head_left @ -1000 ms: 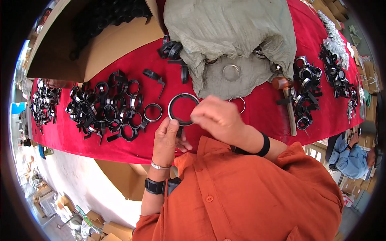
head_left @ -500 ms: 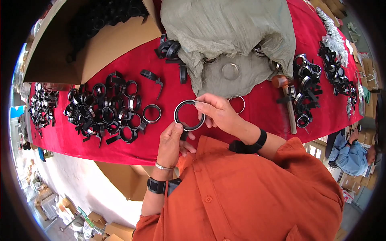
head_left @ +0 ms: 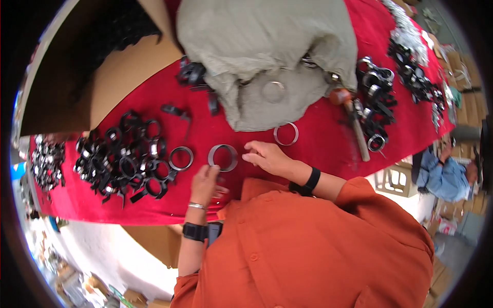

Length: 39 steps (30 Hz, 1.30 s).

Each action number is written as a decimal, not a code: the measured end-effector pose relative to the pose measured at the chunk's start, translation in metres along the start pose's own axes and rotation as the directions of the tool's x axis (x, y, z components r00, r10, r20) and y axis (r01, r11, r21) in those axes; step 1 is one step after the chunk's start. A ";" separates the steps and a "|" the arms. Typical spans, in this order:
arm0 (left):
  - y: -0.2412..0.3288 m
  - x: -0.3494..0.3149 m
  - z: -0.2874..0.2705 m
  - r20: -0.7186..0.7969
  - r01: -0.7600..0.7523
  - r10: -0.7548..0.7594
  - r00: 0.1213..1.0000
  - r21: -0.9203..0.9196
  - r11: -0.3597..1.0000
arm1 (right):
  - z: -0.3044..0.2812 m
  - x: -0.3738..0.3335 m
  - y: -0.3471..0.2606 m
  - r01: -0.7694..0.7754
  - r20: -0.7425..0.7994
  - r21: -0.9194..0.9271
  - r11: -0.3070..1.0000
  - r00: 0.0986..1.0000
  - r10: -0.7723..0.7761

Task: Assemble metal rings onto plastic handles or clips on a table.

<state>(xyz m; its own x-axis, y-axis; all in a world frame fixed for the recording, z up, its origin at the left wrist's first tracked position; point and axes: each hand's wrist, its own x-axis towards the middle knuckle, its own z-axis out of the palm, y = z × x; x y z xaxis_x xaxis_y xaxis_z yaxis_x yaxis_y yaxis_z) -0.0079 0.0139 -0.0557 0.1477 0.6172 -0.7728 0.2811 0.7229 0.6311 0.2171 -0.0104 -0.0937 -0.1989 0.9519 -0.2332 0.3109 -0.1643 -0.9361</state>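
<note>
My left hand (head_left: 205, 186) pinches the lower left edge of a dark ring with a silvery band (head_left: 235, 158), held upright above the red cloth. To its right is my right hand (head_left: 271, 157), apart from the ring, fingers loosely parted and with nothing in them. A thin silver metal ring (head_left: 296, 134) lies on the cloth just beyond my right hand. Left of the held ring, another black-and-silver ring (head_left: 192, 158) lies at the edge of a heap of black ring clamps (head_left: 128, 167). Motion blurs the held ring somewhat.
A grey sack (head_left: 267, 36) covers the far middle, a silver ring (head_left: 273, 83) on its flap. A mallet with an orange head (head_left: 340, 96) lies right, beside more clamps (head_left: 377, 87). An open cardboard box (head_left: 136, 61) stands far left. Someone in blue (head_left: 446, 177) is at far right.
My right hand has let go of the ring and drawn away to its right. My left hand still holds the ring. The whole view has shifted and tilted a little.
</note>
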 end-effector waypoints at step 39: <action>0.101 -0.013 0.015 0.545 -0.764 0.547 0.636 0.346 0.544 | -0.062 0.032 -0.057 -0.467 0.600 0.527 0.710 0.796 0.079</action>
<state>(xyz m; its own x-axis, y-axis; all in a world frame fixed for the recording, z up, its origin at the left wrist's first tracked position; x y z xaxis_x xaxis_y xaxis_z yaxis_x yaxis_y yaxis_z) 0.0326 0.0746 0.0169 0.7642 0.6186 -0.1827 0.3682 -0.1857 0.9110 0.2503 0.0451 -0.0314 -0.6915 0.5897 -0.4172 -0.1761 -0.6977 -0.6944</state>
